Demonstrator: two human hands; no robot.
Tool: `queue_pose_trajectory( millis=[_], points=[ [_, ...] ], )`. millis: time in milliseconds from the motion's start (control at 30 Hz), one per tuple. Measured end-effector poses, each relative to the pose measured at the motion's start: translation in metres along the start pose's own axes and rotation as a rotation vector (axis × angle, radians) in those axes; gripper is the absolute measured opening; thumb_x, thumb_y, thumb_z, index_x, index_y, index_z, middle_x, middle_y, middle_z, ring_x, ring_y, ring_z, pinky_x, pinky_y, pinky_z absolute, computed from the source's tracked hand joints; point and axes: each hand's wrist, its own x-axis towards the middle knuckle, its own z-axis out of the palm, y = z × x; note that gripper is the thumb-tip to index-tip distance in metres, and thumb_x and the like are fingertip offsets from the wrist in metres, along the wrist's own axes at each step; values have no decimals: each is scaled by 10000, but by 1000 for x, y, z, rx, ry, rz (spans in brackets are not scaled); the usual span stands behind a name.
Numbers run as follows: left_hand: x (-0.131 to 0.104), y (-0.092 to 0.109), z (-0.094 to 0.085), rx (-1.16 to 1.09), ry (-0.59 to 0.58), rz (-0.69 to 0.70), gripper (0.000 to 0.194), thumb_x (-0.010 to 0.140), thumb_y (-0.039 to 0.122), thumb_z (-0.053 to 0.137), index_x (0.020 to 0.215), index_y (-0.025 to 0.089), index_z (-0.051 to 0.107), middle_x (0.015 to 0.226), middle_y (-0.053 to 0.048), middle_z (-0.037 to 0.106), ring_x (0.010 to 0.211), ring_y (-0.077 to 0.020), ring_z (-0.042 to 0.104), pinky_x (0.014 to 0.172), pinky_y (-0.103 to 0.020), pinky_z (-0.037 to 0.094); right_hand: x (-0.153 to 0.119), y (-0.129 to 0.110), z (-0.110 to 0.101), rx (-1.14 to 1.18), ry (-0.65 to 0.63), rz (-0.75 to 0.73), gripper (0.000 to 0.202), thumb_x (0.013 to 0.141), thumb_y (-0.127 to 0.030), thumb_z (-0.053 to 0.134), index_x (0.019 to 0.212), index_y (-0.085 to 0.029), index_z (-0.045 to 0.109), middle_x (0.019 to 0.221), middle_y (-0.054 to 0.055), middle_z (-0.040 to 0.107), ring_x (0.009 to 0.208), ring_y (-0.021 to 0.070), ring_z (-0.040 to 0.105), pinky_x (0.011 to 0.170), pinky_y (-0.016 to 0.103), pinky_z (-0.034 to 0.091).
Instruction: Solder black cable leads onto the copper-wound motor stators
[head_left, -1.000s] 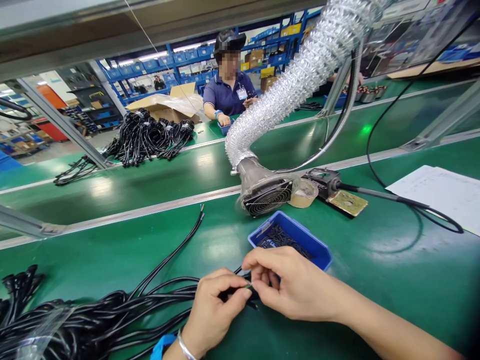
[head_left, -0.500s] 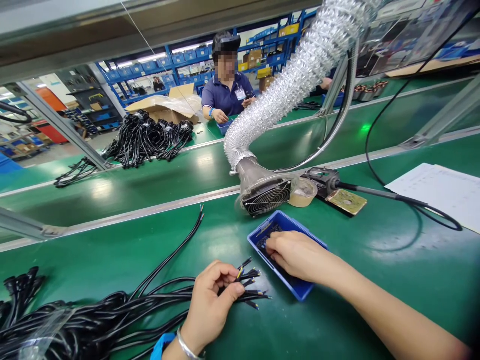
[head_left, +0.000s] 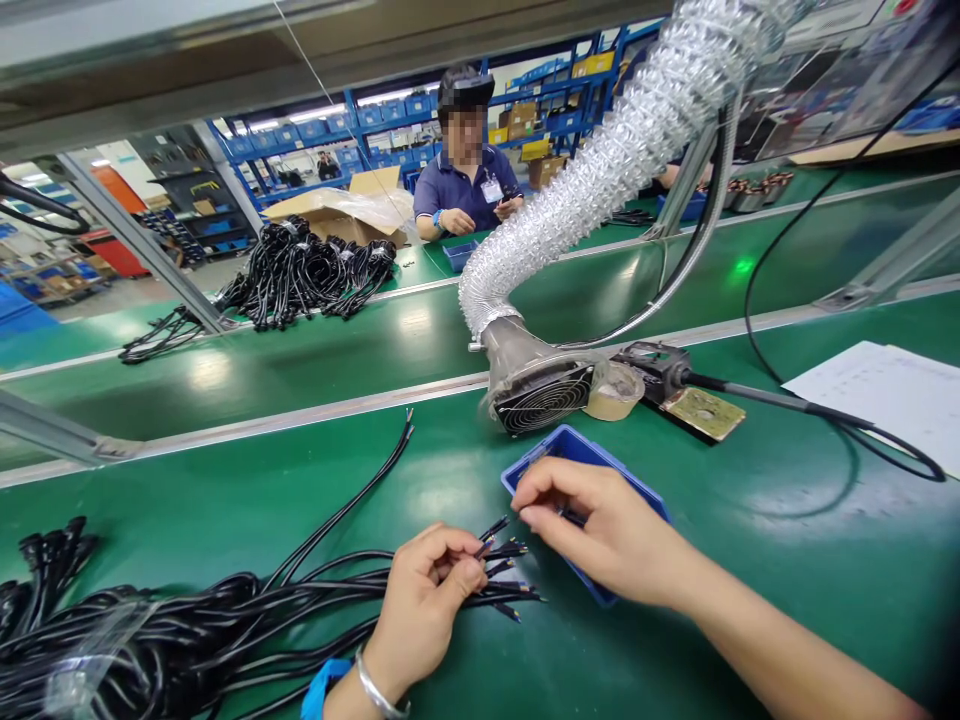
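My left hand [head_left: 431, 600] is closed in a pinch on the end of a black cable [head_left: 487, 545], where coloured wire tips poke out past the fingers. Several more cable ends with stripped wires [head_left: 514, 588] fan out beside and under it. From there the black cables run left into a large bundle [head_left: 172, 640] wrapped with clear film. My right hand [head_left: 600, 525] is over the near-left side of a blue plastic bin [head_left: 626, 470], thumb and fingertips pinched together. Whatever may be between those fingertips is too small to make out. The hand hides most of the bin's inside.
Behind the bin stand a fume extractor fan [head_left: 544, 400] with a silver flexible duct [head_left: 600, 160], a tape roll [head_left: 615, 390] and a soldering iron stand [head_left: 660, 370]. Paper sheets [head_left: 885, 400] lie at right. A co-worker [head_left: 465, 185] sits across, near another cable pile [head_left: 307, 275].
My right hand has come up out of the blue bin and moved left toward the cable ends. My left hand keeps its pinch on the cable. The view has shifted slightly.
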Motion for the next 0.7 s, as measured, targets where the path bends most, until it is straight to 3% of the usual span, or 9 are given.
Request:
queue_pose_trajectory(
  millis=[167, 400, 600, 700],
  points=[
    [-1, -1, -1, 15, -17, 9, 235, 806, 396, 713, 838, 165, 690, 766, -5, 538, 652, -130, 607, 629, -239, 502, -1, -6, 21, 165, -10, -49, 98, 872, -127, 537, 915, -181, 605, 838, 0, 641, 737, 107, 584, 688, 201, 463],
    [-2, -6, -3, 53, -23, 19, 229, 825, 394, 692, 846, 166, 694, 773, -8, 524, 661, -135, 594, 621, -242, 485, -1, -5, 19, 226, -33, 0, 101, 851, -143, 556, 931, -167, 613, 838, 22, 664, 725, 122, 614, 686, 220, 505],
    [-2, -1, 1, 30, 6, 7, 240, 741, 325, 782, 838, 163, 635, 781, -7, 583, 705, -121, 580, 664, -218, 490, -2, -8, 38, 211, -84, 26, 166, 799, -115, 553, 944, -149, 627, 784, 12, 661, 653, 110, 605, 630, 207, 501],
    [-2, -1, 3, -18, 35, -34, 280, 712, 306, 804, 843, 167, 599, 776, -4, 606, 716, -122, 588, 677, -219, 502, -1, -7, 29, 189, -92, 25, 219, 798, -126, 565, 1006, -153, 628, 812, 13, 676, 652, 112, 616, 628, 206, 506]
  ],
)
